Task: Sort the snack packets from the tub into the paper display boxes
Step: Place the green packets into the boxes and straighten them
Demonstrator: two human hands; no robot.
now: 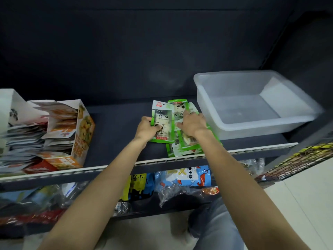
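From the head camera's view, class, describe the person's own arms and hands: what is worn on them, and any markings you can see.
Both forearms are bare up to the frame edge, with no sleeves showing. The left hand and right hand wear no gloves, and no watch, bracelet or ring is visible. No markings show. Below the arms, blue-grey trousers cover the legs.

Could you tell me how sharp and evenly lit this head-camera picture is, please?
Head view: the green panda packets between the hands read fairly sharp; the orange display box at left is blurred; the shelf rail bows from wide-angle distortion; the back wall is dim, the translucent tub looks hazy.
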